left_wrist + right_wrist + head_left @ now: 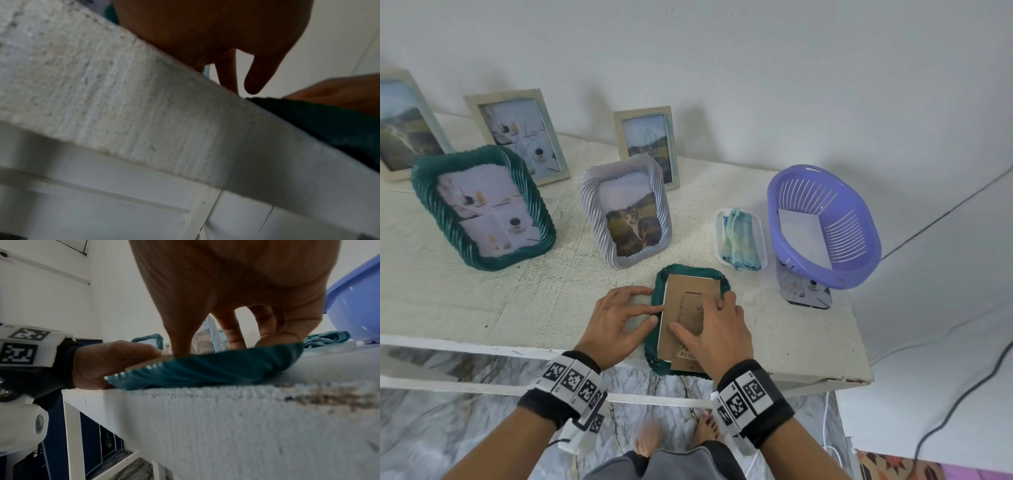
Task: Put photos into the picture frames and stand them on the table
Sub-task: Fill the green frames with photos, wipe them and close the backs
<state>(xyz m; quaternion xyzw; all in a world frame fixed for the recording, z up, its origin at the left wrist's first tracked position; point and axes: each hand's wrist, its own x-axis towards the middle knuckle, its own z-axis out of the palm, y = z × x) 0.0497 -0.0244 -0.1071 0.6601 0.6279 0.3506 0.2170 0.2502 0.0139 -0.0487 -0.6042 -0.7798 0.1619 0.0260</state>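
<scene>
Both hands work at the near edge of the white table [482, 291], where a teal frame [659, 291] lies face down and juts slightly past that edge. Its brown backing board [688, 294] faces up. Left hand [616, 322] lies flat at the frame's left rim, fingers nearly straight, fingertips touching the rim and the board's left edge, steadying rather than gripping. Right hand [717, 334] rests on the board with spread fingers pressing down, curled round nothing; the right wrist view shows its fingertips on the frame's back. By my reading, the step in hand is seating the backing, and whether a photo already sits beneath it cannot be told. To do it well, press evenly so the board drops flush inside the rim, keep the left hand bracing against sliding, and draw the frame farther onto the table before turning any tabs. Five filled frames stand farther back; to the right lie a folded cloth [739, 240] and a purple basket [825, 226].
</scene>
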